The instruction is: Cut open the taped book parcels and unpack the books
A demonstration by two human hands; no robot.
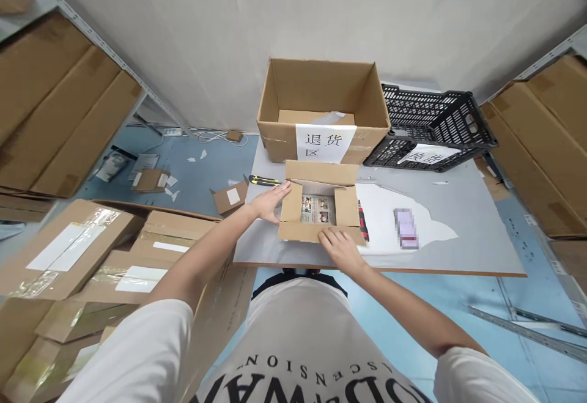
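A small cardboard box stands in front of me with its flaps folded outward. Inside lies a printed sheet with pictures and text; whatever is beneath it is hidden. My left hand rests against the box's left side, fingers stretched out and thumb apart. At the front, my right hand has its fingers bent over the front flap, gripping its edge. A yellow-and-black utility knife lies just behind my left hand. Partly covered by the box, a red-and-black tool lies at its right.
Behind stands a large open carton with a paper sign, beside a black plastic crate. A blurred purple item lies on white paper on the table. Stacked cartons fill the left side; shelves hold more boxes.
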